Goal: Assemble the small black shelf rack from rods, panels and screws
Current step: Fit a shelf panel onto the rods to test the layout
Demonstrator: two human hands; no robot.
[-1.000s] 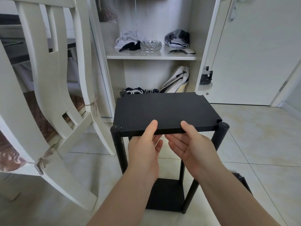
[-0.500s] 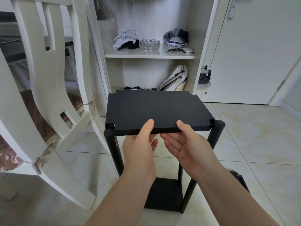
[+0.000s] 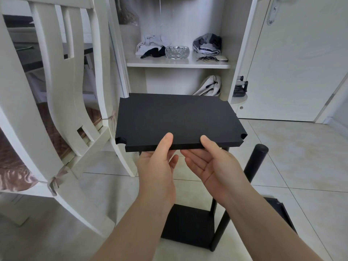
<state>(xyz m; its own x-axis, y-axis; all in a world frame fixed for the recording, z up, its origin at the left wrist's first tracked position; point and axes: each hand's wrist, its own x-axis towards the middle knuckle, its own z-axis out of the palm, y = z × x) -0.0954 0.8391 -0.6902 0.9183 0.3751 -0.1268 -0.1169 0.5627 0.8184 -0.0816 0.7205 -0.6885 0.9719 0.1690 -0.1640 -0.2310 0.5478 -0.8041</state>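
Item: top panel [image 3: 175, 119], black, rectangular, with a rounded notch cut at each corner. It is held about level in the air over the part-built rack, offset to the left of the near right rod [image 3: 254, 172] and apart from it; whether its far side touches any rod cannot be told. Holders: left hand [image 3: 158, 166] and right hand [image 3: 212, 164], side by side at the middle of the near edge, each pinching the board with thumb on top and fingers beneath. Step in hand, as judged: seating the panel so its notches meet the rods. Handling note: so central a grip gives little control of twist. The board is best kept flat, brought right until the near right notch faces its rod, then lowered evenly; a corner dropped first would likely jam or push a rod askew. Below: base panel [image 3: 186, 225] on the floor [image 3: 301, 157], a far rod [image 3: 213, 206] rising from it; the left rods are mostly hidden. Surroundings: white chair [image 3: 62, 110] close at the left, near enough to catch the panel's left corner; a further black part [image 3: 278, 210] on the tiles at the right; cabinet shelf [image 3: 178, 64] beyond, carrying a glass bowl [image 3: 177, 52] and clothing; white door [image 3: 301, 63] far right. No screws show.
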